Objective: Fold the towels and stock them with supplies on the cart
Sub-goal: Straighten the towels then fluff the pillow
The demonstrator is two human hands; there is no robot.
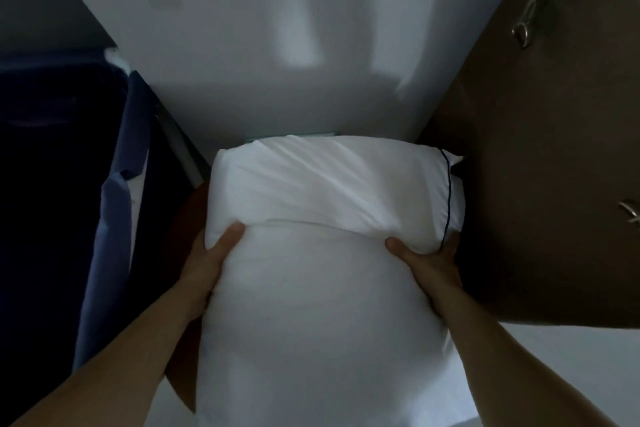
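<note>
Between blue laundry bag (114,218) and brown door (536,184), before white wall (242,45): white pillow (329,288), held up lengthwise. Gripped on either side by both hands, left hand (207,263) and right hand (429,263) well apart, thumbs (232,232) pressed into front, fingers hidden behind. Along upper right edge, dark blue piping (449,198).

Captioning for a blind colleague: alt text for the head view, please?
Left hand and right hand grip the sides of a bulky white linen bundle with dark blue piping. A blue fabric bag is at left, a brown door with metal handles at right.
</note>
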